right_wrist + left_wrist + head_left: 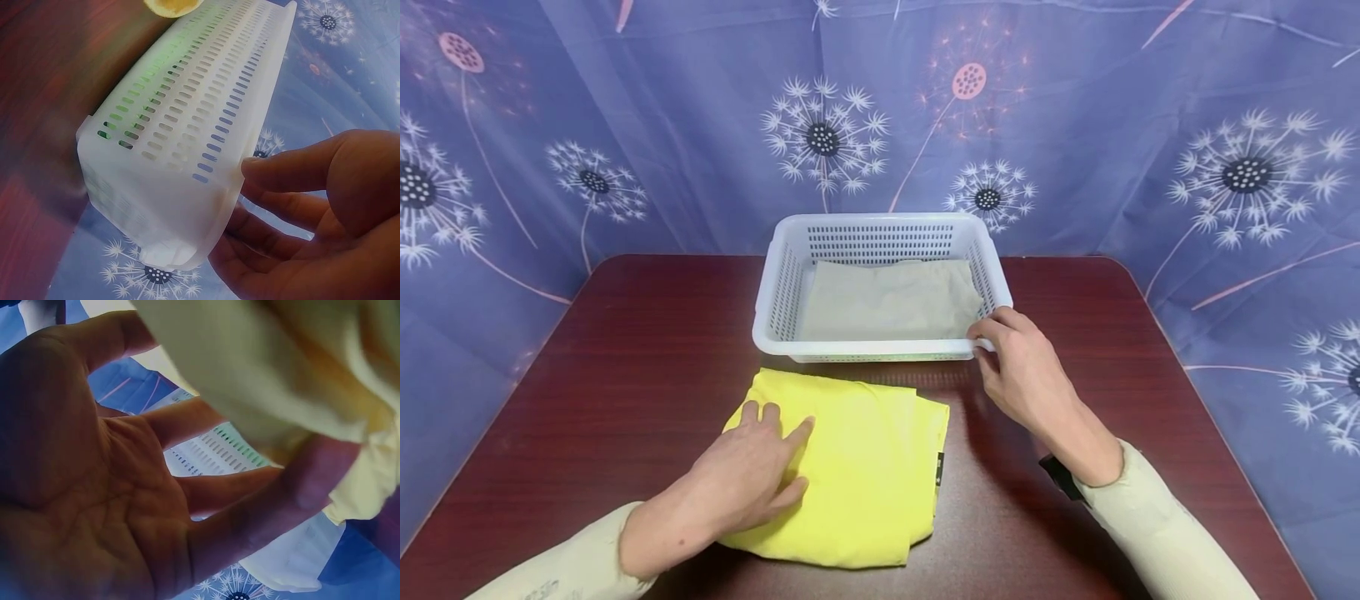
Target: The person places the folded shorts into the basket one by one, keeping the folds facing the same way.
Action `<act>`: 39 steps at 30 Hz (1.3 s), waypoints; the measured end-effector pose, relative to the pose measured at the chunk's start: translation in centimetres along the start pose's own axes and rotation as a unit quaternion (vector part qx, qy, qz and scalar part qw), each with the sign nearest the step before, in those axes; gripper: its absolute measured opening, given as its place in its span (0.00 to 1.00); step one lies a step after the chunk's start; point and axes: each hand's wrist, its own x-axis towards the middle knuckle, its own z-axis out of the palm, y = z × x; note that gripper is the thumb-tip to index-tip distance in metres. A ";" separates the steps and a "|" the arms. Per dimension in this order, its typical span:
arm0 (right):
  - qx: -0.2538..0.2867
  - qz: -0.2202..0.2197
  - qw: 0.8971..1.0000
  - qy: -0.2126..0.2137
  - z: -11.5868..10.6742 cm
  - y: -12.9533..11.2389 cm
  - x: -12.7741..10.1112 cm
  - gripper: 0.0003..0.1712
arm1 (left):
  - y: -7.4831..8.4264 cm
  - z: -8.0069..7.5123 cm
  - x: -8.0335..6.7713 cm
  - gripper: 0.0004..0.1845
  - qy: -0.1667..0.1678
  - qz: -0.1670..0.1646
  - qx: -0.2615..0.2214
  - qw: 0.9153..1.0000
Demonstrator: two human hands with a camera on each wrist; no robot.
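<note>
A folded yellow garment (857,467) with a small black tag at its right edge lies on the table, in front of a white plastic basket (880,347). My left hand (741,479) rests on the garment's left part with fingers spread; in the left wrist view the fingertips touch its fabric (262,369). The front right corner of the basket's rim is pinched by my right hand (1026,367), thumb on the outer side in the right wrist view. Inside the basket lies a folded beige-grey cloth (891,300). Green shows through the basket's lower slots in the right wrist view.
The dark red-brown wooden table (647,367) has rounded far corners. Behind it and along both sides hangs a blue curtain (700,108) with a dandelion print. The basket stands near the table's far edge, close to the curtain.
</note>
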 end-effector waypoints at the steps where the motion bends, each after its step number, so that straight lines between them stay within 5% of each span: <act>1: 0.000 -0.001 1.000 0.000 0.0 0.0 0.0 0.10 | 0.1 0.0 0.1 0.35 -0.002 -0.001 -0.004 1.000; 39: -0.003 0.001 1.000 -0.001 0.1 0.0 -0.1 0.11 | 3.6 0.7 2.4 0.40 -0.021 -0.013 -0.026 0.999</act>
